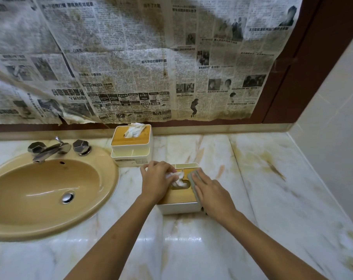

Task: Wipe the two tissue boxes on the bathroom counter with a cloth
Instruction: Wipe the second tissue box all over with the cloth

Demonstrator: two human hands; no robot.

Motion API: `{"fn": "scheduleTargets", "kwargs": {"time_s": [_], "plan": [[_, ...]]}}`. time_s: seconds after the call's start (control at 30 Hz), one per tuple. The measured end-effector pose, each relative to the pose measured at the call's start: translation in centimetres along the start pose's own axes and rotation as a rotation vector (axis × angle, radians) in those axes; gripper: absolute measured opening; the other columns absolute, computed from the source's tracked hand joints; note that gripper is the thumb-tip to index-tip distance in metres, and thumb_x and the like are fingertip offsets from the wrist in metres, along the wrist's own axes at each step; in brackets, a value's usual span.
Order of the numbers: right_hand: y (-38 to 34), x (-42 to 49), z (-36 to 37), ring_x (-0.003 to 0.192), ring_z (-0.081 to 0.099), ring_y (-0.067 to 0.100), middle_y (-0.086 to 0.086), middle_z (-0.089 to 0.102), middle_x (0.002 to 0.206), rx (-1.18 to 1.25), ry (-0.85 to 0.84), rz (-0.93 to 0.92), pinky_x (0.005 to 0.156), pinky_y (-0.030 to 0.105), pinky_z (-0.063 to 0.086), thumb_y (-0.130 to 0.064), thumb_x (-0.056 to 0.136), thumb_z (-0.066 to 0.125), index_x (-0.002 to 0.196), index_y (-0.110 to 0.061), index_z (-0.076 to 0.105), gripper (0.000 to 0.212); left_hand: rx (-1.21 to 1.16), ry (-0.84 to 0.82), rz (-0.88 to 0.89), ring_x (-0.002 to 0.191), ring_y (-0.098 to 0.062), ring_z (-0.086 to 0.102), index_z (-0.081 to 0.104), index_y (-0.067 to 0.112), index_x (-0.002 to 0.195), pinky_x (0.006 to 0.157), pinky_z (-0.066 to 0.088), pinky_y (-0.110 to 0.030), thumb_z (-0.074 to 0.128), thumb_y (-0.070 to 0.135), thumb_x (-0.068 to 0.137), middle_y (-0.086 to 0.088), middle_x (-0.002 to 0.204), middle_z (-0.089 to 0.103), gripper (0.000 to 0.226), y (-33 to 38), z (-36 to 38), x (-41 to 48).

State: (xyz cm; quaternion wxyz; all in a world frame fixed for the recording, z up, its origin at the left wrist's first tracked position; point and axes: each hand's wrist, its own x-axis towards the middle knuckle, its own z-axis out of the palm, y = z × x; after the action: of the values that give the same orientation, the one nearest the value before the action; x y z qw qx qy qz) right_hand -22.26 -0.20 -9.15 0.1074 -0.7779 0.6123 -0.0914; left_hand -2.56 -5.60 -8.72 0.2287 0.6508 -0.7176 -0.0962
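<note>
Right hand (pixel 212 190) presses the soft cloth (pixel 193 176) with flat fingers on the tissue box (pixel 179 207). Left hand (pixel 155 178) grips its tissue (pixel 178 177); the box seems light, so better brace its sides.

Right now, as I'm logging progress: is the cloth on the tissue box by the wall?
No, the right hand presses the cloth on the near tissue box; the left hand holds its tissue.

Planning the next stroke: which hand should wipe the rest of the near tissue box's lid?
Right. The right hand presses the cloth flat on the lid; the left hand holds the tissue aside.
</note>
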Motion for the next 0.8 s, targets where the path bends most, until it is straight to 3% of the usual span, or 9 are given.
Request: {"fn": "scheduleTargets", "kwargs": {"time_s": [0.23, 0.33, 0.53, 0.7, 0.8], "plan": [[0.0, 2.1, -0.5, 0.109, 0.055, 0.027, -0.014, 0.009, 0.165, -0.026, -0.036, 0.026, 0.071, 0.034, 0.050, -0.038, 0.107, 0.025, 0.155, -0.032, 0.021, 0.048, 0.032, 0.017, 0.025, 0.107, -0.008, 0.047, 0.072, 0.034, 0.094, 0.090, 0.021, -0.032, 0.069, 0.048, 0.083, 0.019, 0.103, 0.070, 0.019, -0.1, 0.1, -0.2], [-0.3, 3.1, -0.6, 0.115, 0.054, 0.028, -0.012, 0.008, 0.165, -0.004, -0.062, 0.065, 0.076, 0.036, 0.050, -0.037, 0.107, 0.024, 0.155, -0.030, 0.021, 0.049, 0.041, 0.018, 0.012, 0.107, -0.008, 0.047, 0.072, 0.036, 0.094, 0.094, 0.022, -0.034, 0.069, 0.050, 0.083, 0.020, 0.102, 0.070, 0.018, -0.1, 0.1, -0.3], [-0.7, -1.3, 0.3, 0.102, 0.060, 0.024, -0.014, 0.003, 0.165, -0.058, -0.074, 0.014, 0.070, 0.035, 0.054, -0.037, 0.107, 0.023, 0.157, -0.031, 0.013, 0.052, 0.039, 0.024, 0.007, 0.107, -0.009, 0.048, 0.071, 0.036, 0.093, 0.098, 0.022, -0.037, 0.069, 0.050, 0.082, 0.020, 0.101, 0.070, 0.018, 0.0, 0.1, -0.4], [0.0, 1.6, -0.3, 0.114, 0.057, 0.028, -0.013, 0.009, 0.165, 0.023, -0.036, 0.034, 0.082, 0.038, 0.054, -0.034, 0.108, 0.027, 0.156, -0.031, 0.019, 0.049, 0.034, 0.019, 0.006, 0.109, -0.010, 0.049, 0.072, 0.034, 0.096, 0.099, 0.023, -0.039, 0.068, 0.049, 0.084, 0.018, 0.104, 0.070, 0.019, 0.1, -0.1, -0.5], [0.3, 3.8, -0.6, 0.124, 0.055, 0.029, -0.001, 0.027, 0.161, 0.078, -0.025, 0.047, 0.097, 0.039, 0.048, -0.021, 0.102, 0.049, 0.153, -0.021, 0.029, 0.055, 0.011, -0.007, -0.001, 0.109, -0.010, 0.049, 0.071, 0.034, 0.093, 0.100, 0.023, -0.039, 0.068, 0.049, 0.084, 0.018, 0.104, 0.069, 0.018, 0.1, -0.3, -0.4]]}}
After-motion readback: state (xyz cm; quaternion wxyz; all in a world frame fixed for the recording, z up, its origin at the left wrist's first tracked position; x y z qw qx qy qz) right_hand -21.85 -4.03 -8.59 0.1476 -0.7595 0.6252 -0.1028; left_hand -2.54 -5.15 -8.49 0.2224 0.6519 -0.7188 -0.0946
